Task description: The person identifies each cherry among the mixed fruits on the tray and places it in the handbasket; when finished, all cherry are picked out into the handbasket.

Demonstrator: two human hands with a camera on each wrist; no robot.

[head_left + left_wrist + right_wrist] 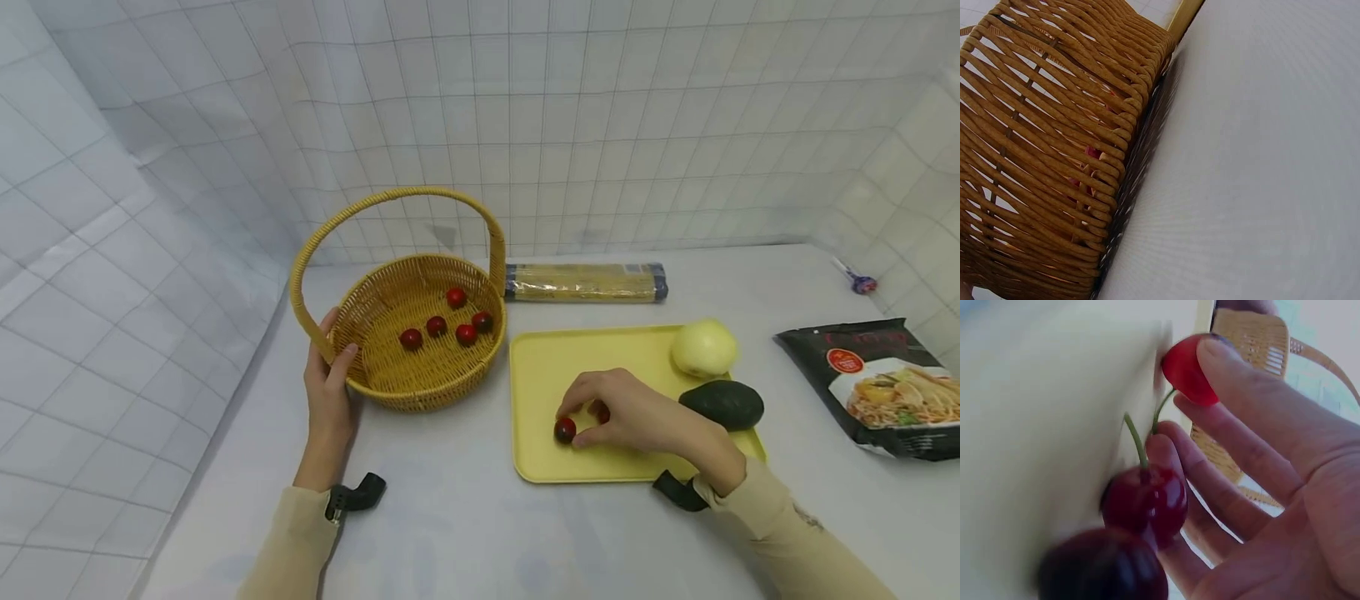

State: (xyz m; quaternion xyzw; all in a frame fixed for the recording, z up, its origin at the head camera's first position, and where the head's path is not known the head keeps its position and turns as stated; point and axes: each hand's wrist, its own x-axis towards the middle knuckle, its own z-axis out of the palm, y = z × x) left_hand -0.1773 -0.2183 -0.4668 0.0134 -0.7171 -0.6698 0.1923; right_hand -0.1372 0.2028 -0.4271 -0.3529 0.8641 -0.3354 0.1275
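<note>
On the left, my left hand (pixel 330 400) grips the rim of a round wicker basket (pixel 420 399), thumb over the edge. Several cherries (pixel 436 326) lie inside it; the left wrist view shows the woven wall (pixel 1035 144) close up, with bits of red behind the gaps. My right hand (pixel 637 414), over the yellow tray (pixel 543 367), pinches a cherry (pixel 565 430) between thumb and fingers. From the right wrist, this red cherry (pixel 1188 369) has a green stem. A darker stemmed cherry (pixel 1147 503) sits by the fingers, and another dark cherry (pixel 1107 565) is nearer the camera.
A pale round onion-like vegetable (pixel 705 347) and a dark green avocado-like fruit (pixel 723 405) sit at the tray's right side. Behind the tray lies a long yellow packet (pixel 585 282). Farther right are a black noodle bag (pixel 877 387) and a wrapped lollipop (pixel 862 284).
</note>
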